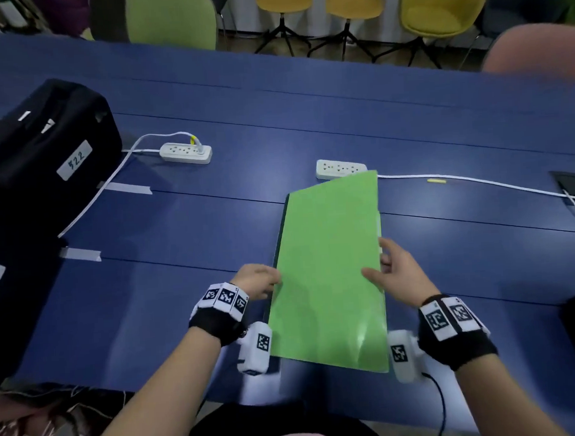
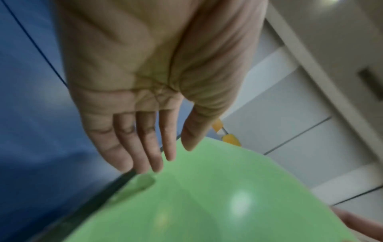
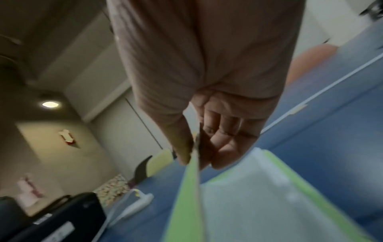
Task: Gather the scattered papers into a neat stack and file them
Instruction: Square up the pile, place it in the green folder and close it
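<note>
A green folder (image 1: 328, 265) lies lengthwise on the blue table (image 1: 180, 230), in front of me. My right hand (image 1: 380, 263) pinches the right edge of its cover, thumb on top and fingers underneath. In the right wrist view my right hand (image 3: 196, 155) holds that cover (image 3: 186, 204) a little off the white papers (image 3: 248, 196) on the lower flap. My left hand (image 1: 269, 280) is at the folder's dark left spine with straight fingers. In the left wrist view my left hand (image 2: 172, 157) hovers at the edge of the folder (image 2: 207, 204), holding nothing.
A black bag (image 1: 43, 157) fills the table's left side. Two white power strips (image 1: 186, 153) (image 1: 340, 168) lie beyond the folder, and a white cable (image 1: 477, 183) runs right to a floor box (image 1: 574, 186). Green and yellow chairs (image 1: 435, 6) stand behind the table.
</note>
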